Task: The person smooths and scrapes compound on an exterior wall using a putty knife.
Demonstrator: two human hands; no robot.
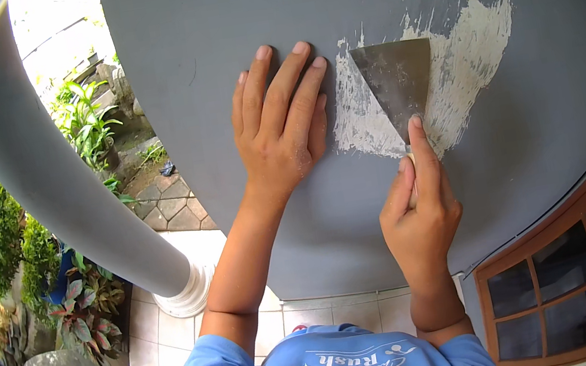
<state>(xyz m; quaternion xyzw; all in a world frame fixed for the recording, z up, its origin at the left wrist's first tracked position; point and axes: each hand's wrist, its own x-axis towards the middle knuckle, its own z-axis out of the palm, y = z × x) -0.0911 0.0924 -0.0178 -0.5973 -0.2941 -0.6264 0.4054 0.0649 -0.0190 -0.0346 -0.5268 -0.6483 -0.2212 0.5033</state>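
One flared metal scraper [401, 80] — over streaky, off-white patch [471, 46]

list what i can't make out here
Head view:
Scraper handle: mostly hidden by the right hand.
Left hand: palm hidden by its own back.
White patch: part covered by the blade.
Column: top cut off by the picture's rim.
Window: right end cut off likewise.

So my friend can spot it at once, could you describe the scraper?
Find the large grey wall, then the rough whitish patch right of the picture's middle. Over that patch, in the right hand, is the scraper: a flat metal blade, wide at the top and narrowing downward. Its straight edges set it apart from the ragged patch.
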